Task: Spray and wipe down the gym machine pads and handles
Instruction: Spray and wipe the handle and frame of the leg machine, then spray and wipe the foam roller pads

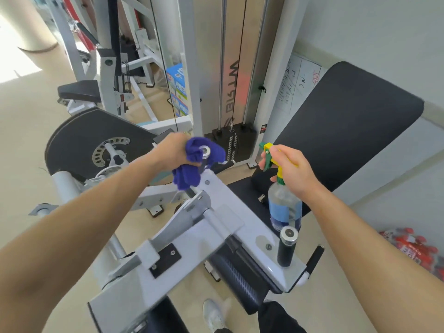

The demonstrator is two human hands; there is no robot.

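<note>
The blue cloth (189, 164) was wrapped round the far upright handle (205, 150) of the machine, with the handle's chrome end cap showing through the folds. The left hand (171, 152) held the cloth there, its grip closed round cloth and handle together.

The spray bottle (284, 207) hung upright in the air to the right of the cloth, above the black seat pad (242, 188). It was clear, with a blue label and a yellow-and-green trigger head. The right hand (290, 169) held it at the neck, its grip curled round the trigger head, nozzle pointing towards the cloth.

A second upright handle (287, 246), black with a chrome cap, stood just below the bottle on the white frame (192, 248). It was bare and apart from both hands.

The long black back pad (348, 121) lay tilted to the right. The weight stack (230, 143) stood behind the cloth. A white shoe (213, 316) rested on the floor below the frame.
</note>
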